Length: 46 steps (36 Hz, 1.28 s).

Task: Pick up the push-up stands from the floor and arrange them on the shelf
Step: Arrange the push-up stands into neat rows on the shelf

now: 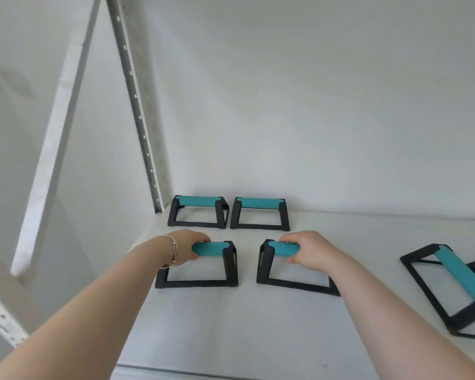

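On the white shelf (231, 330) stand several push-up stands with black frames and teal grips. Two sit side by side at the back: the back-left stand (198, 212) and the back-right stand (260, 213). In front of them, my left hand (188, 246) is wrapped around the teal grip of the front-left stand (203, 266). My right hand (310, 249) grips the handle of the front-right stand (280, 266). Both front stands rest on the shelf surface. Another stand (455, 283) lies at an angle at the far right, partly cut off by the frame.
A perforated metal upright (137, 105) rises at the shelf's back-left corner, and a second white post (52, 149) slants at the left. The white back wall (313, 105) closes the shelf behind the stands. The shelf's front edge (176, 370) runs along the bottom.
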Tool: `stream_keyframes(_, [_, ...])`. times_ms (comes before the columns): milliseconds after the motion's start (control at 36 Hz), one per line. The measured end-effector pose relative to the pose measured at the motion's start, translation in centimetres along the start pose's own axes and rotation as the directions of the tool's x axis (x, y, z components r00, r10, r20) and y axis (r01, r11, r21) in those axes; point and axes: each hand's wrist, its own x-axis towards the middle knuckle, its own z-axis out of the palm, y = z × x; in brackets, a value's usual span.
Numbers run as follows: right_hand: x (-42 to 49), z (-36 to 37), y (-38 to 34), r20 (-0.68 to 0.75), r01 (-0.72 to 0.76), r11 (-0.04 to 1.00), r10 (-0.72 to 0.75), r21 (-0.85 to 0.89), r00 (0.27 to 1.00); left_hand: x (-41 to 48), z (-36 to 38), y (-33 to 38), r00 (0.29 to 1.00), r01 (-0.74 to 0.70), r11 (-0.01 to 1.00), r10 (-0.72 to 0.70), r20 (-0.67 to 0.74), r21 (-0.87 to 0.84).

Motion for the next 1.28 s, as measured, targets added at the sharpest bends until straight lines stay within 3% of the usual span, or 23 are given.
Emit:
stream_keyframes(306, [3.1, 2.5, -4.8, -0.061, -0.038, 0.998, 0.034, -0.051, 0.998, 1.4, 1.3, -4.4, 0.994, -0.034, 0.998, 0.028, -0.109, -0.052])
stream_keyframes(500, [4.0, 3.2, -5.8, -0.152, -0.094, 0.995, 0.087, -0.039, 0.985, 2.5, 2.8, -3.8, 0.948, -0.032, 0.999, 0.032, -0.316, 0.003])
stream_keyframes(1278, [7.5, 4.1, -7.7, -0.183, -0.06, 0.996, 0.047, -0.066, 0.982, 5.5, 0.9, -6.1, 0.962, -0.039, 0.998, 0.051, -0.269, 0.051])
